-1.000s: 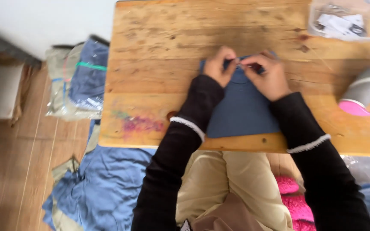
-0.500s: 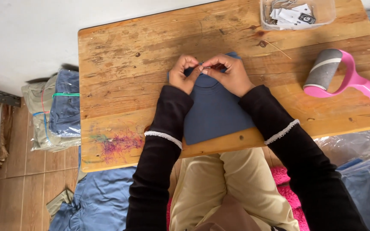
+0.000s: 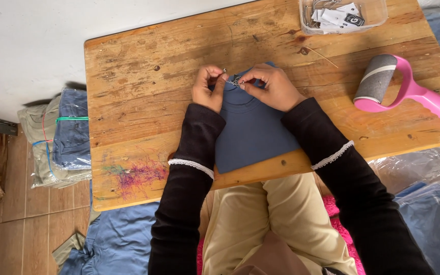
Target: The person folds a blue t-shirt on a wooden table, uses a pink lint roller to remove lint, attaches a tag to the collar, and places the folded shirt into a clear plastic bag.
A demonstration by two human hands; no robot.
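A worn wooden table (image 3: pixel 143 97) fills the frame, its near left corner smeared with pink and green marks, as a seated person in black lace-cuffed sleeves works at a folded navy blue garment (image 3: pixel 253 130) lying flat at the table's near edge, collar pointing away from the body. To the right, well apart from the work, rests a pink-handled lint roller (image 3: pixel 401 86), and at the far edge stands a clear plastic tray (image 3: pixel 339 15) of small tags and pins. Bagged denim garments (image 3: pixel 70 132) lie stacked on the floor to the left. The left hand (image 3: pixel 208 87) pinches the neckline fabric between thumb and fingers, while the right hand (image 3: pixel 273 87) is clenched in a fine grip on a small metal fastener (image 3: pixel 234 80), possibly a safety pin with a short chain, though it is too small to tell for sure. The step looks best served by keeping the collar taut and flat between both hands, fingertips close to the fastener, and the point kept clear of the layers beneath.
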